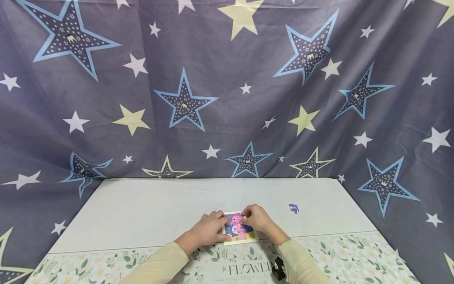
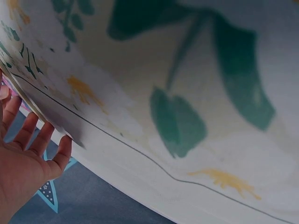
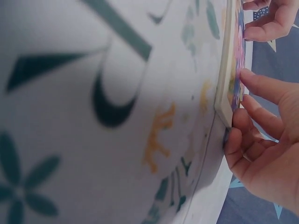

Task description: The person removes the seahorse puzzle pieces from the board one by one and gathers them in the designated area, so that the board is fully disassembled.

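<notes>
A small jigsaw puzzle (image 1: 237,228) in a pale-framed tray (image 1: 241,241) shows a pink character on a blue and yellow ground. My left hand (image 1: 209,229) lies along the tray's left side, thumb at the lower left and fingers spread over the upper left. In the left wrist view its fingers (image 2: 41,139) reach along the tray's edge. From the right, my right hand (image 1: 259,217) brings bent thumb and index tips onto the puzzle's upper right part. The right wrist view shows its other fingers (image 3: 240,140) by the frame's corner; I cannot tell whether a piece is pinched.
Loose blue puzzle material (image 1: 294,208) lies on the white table (image 1: 159,213) to the right of the tray. A flower-printed mat (image 1: 106,262) covers the near side. Behind and at both sides hangs a grey star-patterned cloth (image 1: 227,130).
</notes>
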Available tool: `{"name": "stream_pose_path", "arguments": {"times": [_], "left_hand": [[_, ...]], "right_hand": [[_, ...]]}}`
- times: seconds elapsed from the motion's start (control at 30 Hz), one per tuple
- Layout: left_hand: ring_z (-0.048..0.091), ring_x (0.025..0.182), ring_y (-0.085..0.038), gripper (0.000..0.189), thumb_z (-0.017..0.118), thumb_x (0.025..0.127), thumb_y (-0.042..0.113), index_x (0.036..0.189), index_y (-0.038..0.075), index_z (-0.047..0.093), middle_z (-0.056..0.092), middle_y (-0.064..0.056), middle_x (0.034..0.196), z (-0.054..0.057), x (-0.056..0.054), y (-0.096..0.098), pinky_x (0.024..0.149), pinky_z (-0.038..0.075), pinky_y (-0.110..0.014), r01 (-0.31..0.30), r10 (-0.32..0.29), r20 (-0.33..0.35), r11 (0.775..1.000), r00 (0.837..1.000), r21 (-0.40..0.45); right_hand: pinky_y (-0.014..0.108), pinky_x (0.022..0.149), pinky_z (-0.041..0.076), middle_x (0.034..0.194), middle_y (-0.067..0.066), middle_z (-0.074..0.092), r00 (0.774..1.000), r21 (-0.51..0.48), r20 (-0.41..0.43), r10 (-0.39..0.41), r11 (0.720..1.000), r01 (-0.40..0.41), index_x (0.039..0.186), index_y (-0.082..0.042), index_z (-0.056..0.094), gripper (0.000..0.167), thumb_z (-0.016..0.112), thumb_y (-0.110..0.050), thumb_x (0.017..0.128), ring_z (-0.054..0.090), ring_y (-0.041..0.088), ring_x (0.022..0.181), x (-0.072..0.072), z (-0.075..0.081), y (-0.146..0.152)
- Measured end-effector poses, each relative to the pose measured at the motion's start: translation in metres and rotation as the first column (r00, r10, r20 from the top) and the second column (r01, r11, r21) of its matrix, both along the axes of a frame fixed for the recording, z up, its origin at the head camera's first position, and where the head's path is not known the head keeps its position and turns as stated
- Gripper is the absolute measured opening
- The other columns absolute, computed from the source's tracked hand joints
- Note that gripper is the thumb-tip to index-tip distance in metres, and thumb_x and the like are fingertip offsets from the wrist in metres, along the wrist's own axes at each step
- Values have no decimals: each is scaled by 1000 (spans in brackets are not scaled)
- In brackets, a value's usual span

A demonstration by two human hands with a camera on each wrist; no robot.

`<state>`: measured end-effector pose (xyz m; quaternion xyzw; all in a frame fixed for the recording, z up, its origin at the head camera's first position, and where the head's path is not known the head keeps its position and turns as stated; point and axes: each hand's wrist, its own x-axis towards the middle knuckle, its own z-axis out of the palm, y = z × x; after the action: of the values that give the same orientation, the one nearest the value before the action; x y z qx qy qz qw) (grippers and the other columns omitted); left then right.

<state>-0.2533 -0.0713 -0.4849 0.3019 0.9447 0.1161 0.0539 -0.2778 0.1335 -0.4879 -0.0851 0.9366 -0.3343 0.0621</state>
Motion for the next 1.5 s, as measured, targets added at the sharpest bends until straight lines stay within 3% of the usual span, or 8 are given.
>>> {"name": "stream_pose_path", "arguments": {"times": [1.5], "left_hand": [[51, 105, -17, 52, 58, 81, 61, 116, 23, 59, 54, 1, 116, 0, 0, 1, 86, 43, -43, -5, 5, 5, 1000, 1000, 2]], "right_hand": [[24, 58, 39, 75, 2, 53, 1000, -82, -27, 2, 997, -5, 89, -6, 60, 19, 75, -12, 79, 46, 13, 67, 1, -1, 1]]}}
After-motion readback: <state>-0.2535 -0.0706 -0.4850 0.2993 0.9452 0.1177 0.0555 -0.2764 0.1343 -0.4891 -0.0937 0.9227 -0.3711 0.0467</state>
